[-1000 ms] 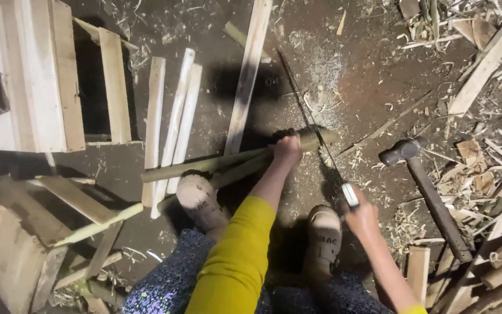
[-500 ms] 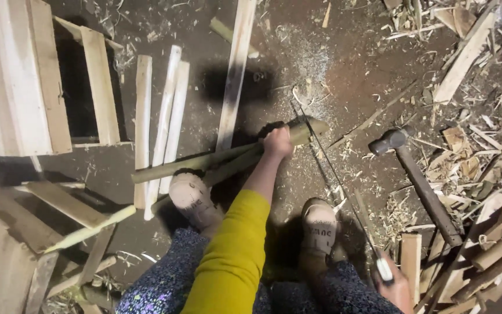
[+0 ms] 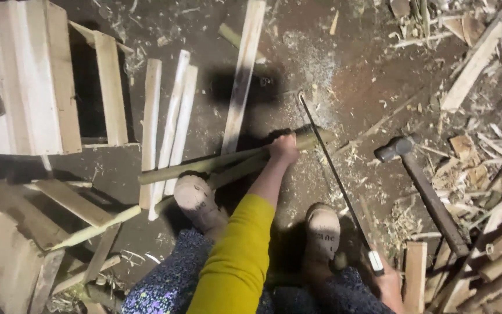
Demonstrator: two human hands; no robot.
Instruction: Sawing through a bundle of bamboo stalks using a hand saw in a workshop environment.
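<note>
Right hand (image 3: pixel 389 282) wrapped on the saw (image 3: pixel 335 177) handle, near the right shoe (image 3: pixel 322 232); it's pulled back from mid-stroke a second ago, so blade sits drawn toward the body, probably between strokes. Left shoe (image 3: pixel 196 197) pins the green pole (image 3: pixel 216 163) to the dirt floor (image 3: pixel 367 81). Left hand (image 3: pixel 284 147) clenched round the pole just beside the cut, position unchanged. Hammer (image 3: pixel 425 189) lies right, untouched. Pale slats (image 3: pixel 172 122) and wooden box (image 3: pixel 36 81) further out.

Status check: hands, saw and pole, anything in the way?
Left hand grips green pole. Right hand holds saw, blade across pole end. Left foot pins pole. Hammer lies right, clear of blade.
</note>
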